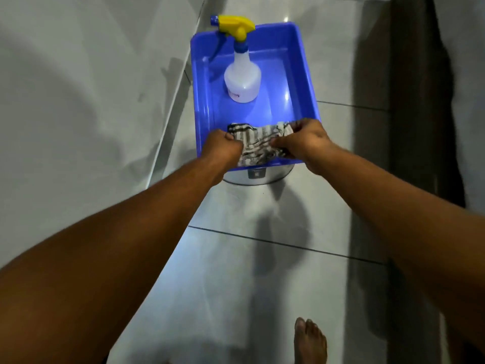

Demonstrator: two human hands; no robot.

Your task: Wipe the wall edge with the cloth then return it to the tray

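Note:
A blue plastic tray (301, 56) rests on top of a metal bucket on the tiled floor. A black-and-white striped cloth (258, 143) lies crumpled at the tray's near end. My left hand (221, 151) grips the cloth's left side with closed fingers. My right hand (304, 143) holds its right side. The cloth hangs partly over the tray's near rim. The wall (78, 88) rises on the left, and its bottom edge (170, 114) runs along the floor beside the tray.
A white spray bottle (242, 80) with a yellow and blue trigger head stands inside the tray at the far end. The metal bucket (258, 176) shows under the tray's near rim. A dark door frame (414, 101) is on the right. A bare foot (309, 340) stands at the bottom.

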